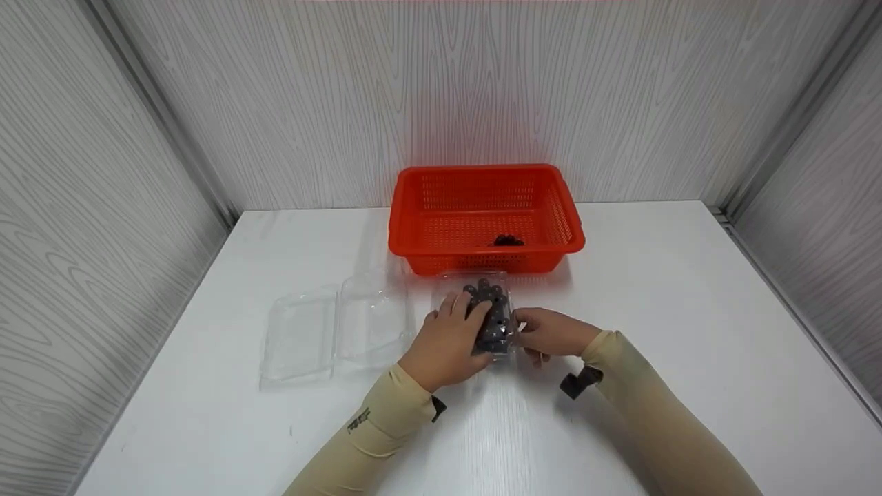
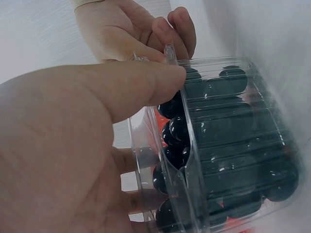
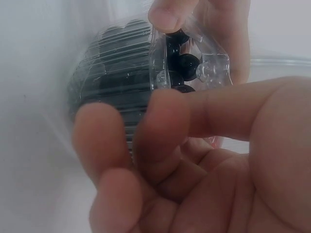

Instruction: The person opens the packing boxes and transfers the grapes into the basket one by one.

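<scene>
A clear plastic clamshell box [image 1: 501, 324] filled with dark round grapes [image 3: 187, 66] lies in front of the basket. My left hand [image 1: 444, 348] grips it from the left. In the left wrist view the thumb presses on the box's rim, while the other fingers lie across the lid side. At the right edge, my right hand [image 1: 555, 332] pinches the rim between thumb and curled index finger. The lid is nearly closed, with a gap along the rim where grapes show in the left wrist view.
A red plastic basket [image 1: 486, 252] stands against the back wall with a small bunch of dark grapes [image 1: 508, 240] inside. To the left, another clear clamshell box [image 1: 375, 320] lies unfolded on the white table [image 1: 689, 310]. Walls enclose the table on the left, right and back.
</scene>
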`<state>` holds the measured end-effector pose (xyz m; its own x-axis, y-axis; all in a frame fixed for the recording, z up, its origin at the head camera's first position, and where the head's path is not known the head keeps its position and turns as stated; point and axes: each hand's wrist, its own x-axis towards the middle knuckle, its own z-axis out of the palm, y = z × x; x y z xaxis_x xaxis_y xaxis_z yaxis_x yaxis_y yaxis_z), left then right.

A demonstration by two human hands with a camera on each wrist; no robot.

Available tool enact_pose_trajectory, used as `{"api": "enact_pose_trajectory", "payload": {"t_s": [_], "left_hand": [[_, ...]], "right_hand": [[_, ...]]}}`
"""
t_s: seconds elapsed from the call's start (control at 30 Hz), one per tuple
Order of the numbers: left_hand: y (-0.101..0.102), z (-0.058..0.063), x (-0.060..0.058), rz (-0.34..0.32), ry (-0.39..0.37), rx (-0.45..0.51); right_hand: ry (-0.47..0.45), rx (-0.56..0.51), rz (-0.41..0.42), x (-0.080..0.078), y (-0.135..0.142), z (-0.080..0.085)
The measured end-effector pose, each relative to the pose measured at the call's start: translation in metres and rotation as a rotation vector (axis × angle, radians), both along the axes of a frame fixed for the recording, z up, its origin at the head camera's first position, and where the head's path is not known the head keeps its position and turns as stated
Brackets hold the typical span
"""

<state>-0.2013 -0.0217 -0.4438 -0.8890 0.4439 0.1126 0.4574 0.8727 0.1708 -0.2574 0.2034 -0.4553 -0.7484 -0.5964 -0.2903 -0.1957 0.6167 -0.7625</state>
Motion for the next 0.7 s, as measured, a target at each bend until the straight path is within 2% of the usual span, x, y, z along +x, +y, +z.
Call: {"api": "enact_pose_trajectory", "payload": {"t_s": [0.2,0.47,0.7], "left_hand": [[0.0007,-0.0002,-0.0003,0.001,0.005,-0.001],[0.0038,-0.0036,-0.0036,-0.007,0.054,0.008],[0.0085,-0.0049,-0.0040,-0.055,0.049,0.046]], "right_hand": [[-0.008,-0.004,0.005,-0.0003,0.0004,0.0002],[-0.008,-0.007,0.009,-0.0009,0.0012,-0.0003],[-0.004,0.009,0.007,-0.0019,0.0001,0.0007]]}}
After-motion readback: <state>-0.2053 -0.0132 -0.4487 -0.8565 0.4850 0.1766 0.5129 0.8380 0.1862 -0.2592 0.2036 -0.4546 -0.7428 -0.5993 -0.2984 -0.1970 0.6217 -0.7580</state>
